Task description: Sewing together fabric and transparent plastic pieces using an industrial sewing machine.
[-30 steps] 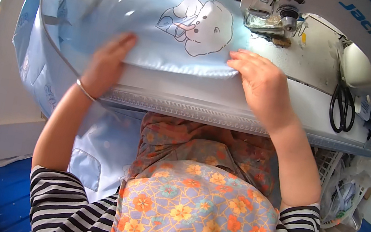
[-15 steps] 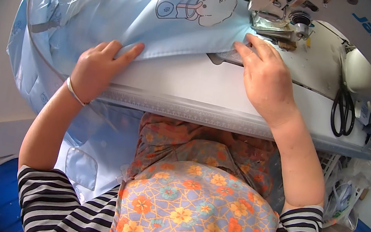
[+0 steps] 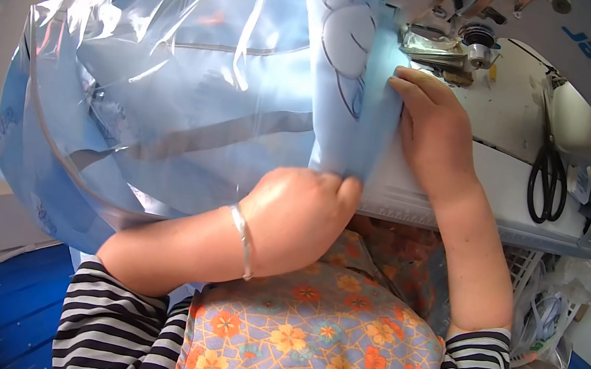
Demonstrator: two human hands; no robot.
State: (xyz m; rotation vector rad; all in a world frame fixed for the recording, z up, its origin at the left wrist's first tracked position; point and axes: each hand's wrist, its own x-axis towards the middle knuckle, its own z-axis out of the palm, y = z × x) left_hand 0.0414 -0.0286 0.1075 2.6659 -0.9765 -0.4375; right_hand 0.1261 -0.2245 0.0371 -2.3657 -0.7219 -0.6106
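A light blue fabric piece (image 3: 336,132) with a printed cartoon animal runs from the sewing machine (image 3: 448,34) down toward the table's front edge. My left hand (image 3: 303,206), with a band at its wrist, is closed on the fabric's near end. Higher up, beside the machine's needle area, my right hand (image 3: 433,122) pinches the fabric's right edge between thumb and fingers. A shiny clear plastic sheet (image 3: 201,89) with grey edging is joined with or lies over more blue fabric to the left. The needle tip cannot be made out.
Black-handled scissors (image 3: 548,178) lie on the right of the sewing table (image 3: 462,182), next to a white rounded object (image 3: 572,115). A white basket (image 3: 527,304) with plastic bags stands below the table's right end. A flowered apron (image 3: 325,332) covers my lap.
My left hand has swung right and nearer, bringing the fabric's edge round so it now runs toward me. More clear plastic shows at left. My right hand has shifted slightly right and nearer.
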